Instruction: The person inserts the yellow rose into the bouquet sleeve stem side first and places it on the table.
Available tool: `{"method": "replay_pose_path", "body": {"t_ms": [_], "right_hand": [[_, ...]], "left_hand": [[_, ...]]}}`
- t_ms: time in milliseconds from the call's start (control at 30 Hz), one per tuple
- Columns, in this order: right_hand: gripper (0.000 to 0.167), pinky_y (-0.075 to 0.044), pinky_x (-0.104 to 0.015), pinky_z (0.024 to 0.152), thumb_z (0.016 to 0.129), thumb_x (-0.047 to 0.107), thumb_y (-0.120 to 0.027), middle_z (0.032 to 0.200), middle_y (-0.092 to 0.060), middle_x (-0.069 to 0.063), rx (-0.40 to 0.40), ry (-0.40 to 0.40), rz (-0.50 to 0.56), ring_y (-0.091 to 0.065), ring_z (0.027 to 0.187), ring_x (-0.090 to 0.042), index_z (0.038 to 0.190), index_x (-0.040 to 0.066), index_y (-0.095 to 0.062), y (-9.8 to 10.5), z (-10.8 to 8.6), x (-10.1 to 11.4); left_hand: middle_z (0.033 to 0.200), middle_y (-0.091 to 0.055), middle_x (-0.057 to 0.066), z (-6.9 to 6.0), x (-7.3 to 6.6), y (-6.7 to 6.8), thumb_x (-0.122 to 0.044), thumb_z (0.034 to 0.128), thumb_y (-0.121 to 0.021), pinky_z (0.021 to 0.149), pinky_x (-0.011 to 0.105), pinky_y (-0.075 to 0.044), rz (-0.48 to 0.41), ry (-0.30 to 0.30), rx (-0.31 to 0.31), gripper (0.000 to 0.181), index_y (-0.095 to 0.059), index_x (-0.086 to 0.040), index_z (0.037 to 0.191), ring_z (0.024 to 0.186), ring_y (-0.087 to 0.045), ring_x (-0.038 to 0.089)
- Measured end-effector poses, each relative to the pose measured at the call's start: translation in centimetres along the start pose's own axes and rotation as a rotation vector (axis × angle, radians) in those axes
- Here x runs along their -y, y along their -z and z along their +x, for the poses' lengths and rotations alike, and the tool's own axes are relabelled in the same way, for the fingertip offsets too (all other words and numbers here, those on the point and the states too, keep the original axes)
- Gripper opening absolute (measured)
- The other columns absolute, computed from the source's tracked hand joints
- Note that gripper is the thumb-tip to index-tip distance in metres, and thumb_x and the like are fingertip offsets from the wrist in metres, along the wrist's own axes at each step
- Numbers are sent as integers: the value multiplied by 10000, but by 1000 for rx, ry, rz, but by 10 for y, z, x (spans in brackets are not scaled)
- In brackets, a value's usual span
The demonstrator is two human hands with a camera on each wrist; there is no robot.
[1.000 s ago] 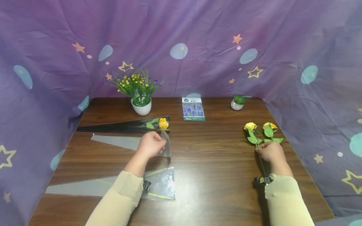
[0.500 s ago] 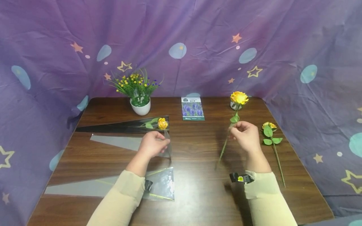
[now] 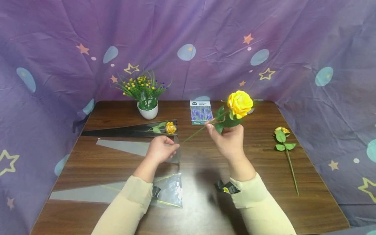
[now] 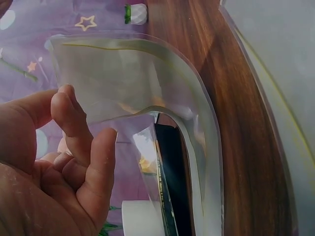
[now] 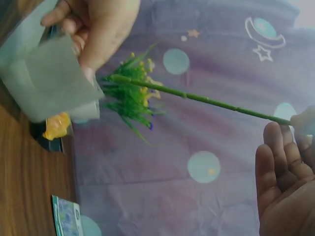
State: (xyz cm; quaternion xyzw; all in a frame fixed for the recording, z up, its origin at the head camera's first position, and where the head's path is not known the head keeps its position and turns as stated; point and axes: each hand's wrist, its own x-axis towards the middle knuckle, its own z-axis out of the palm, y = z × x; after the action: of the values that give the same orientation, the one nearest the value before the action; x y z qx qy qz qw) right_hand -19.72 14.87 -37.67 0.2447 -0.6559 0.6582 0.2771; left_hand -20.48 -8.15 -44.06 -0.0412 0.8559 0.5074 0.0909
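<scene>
My left hand (image 3: pixel 161 148) pinches the raised wide end of a clear flower sleeve (image 4: pixel 113 73), whose narrow part lies on the table (image 3: pixel 202 153). My right hand (image 3: pixel 227 140) holds a yellow rose (image 3: pixel 240 103) by its stem, just below the leaves, above the table. The rose tilts, with its bloom up to the right. In the right wrist view the green stem (image 5: pixel 206 101) runs toward the sleeve's end beside my left hand. Whether the stem tip is inside the sleeve I cannot tell.
Behind the raised sleeve lies a black-backed sleeve (image 3: pixel 117 131) with a rose inside. Another clear sleeve (image 3: pixel 85 194) is nearer me, partly under my left forearm. A single rose (image 3: pixel 289 163) lies right. A potted plant (image 3: pixel 148 112) and a lavender-picture packet (image 3: pixel 201 114) are at the back.
My right hand has picked a rose up from the right side and carried it left, toward the left hand. The left hand stays at the sleeve's end, shifting slightly.
</scene>
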Motion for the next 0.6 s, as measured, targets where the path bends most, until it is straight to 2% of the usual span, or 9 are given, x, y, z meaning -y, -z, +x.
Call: {"method": "replay_pose_path", "body": {"t_ms": [167, 267, 367, 500, 600], "right_hand": [[125, -598, -227, 750, 837, -184, -716, 873, -744, -269, 37, 5, -123, -723, 812, -54, 953, -148, -692, -11, -5, -1], [114, -590, -218, 773, 836, -158, -754, 887, -760, -243, 64, 19, -195, -715, 833, -38, 939, -116, -731, -14, -8, -5], [111, -579, -201, 739, 833, -134, -775, 877, -772, -208, 87, 24, -241, -710, 799, -48, 930, -88, -746, -16, -11, -9], [105, -555, -175, 658, 833, -116, -778, 861, -775, -190, 105, 11, -266, -698, 724, -89, 926, -73, -752, -19, -16, -15], [120, -576, -189, 689, 833, -127, -772, 876, -774, -195, 117, -14, -249, -707, 750, -107, 939, -82, -740, -23, -20, -20]], "left_hand": [[752, -750, 32, -1, 0, -1, -189, 944, -789, 549, 278, -553, 4, -12, -1, 206, -719, -14, 1026, 587, -667, 149], [751, -752, 37, -1, 0, -1, -164, 948, -771, 549, 277, -549, 1, -30, -8, 173, -722, -8, 1005, 589, -669, 153], [752, -753, 41, -3, -1, -1, -145, 948, -759, 545, 276, -540, -11, -39, -21, 143, -721, -11, 980, 591, -671, 156], [752, -753, 46, -5, -4, -1, -135, 940, -754, 548, 269, -533, -49, -41, -42, 119, -713, -24, 945, 588, -670, 157], [747, -750, 42, -7, -7, -1, -139, 932, -753, 550, 262, -532, -72, -56, -59, 119, -704, -30, 928, 583, -668, 149]]}}
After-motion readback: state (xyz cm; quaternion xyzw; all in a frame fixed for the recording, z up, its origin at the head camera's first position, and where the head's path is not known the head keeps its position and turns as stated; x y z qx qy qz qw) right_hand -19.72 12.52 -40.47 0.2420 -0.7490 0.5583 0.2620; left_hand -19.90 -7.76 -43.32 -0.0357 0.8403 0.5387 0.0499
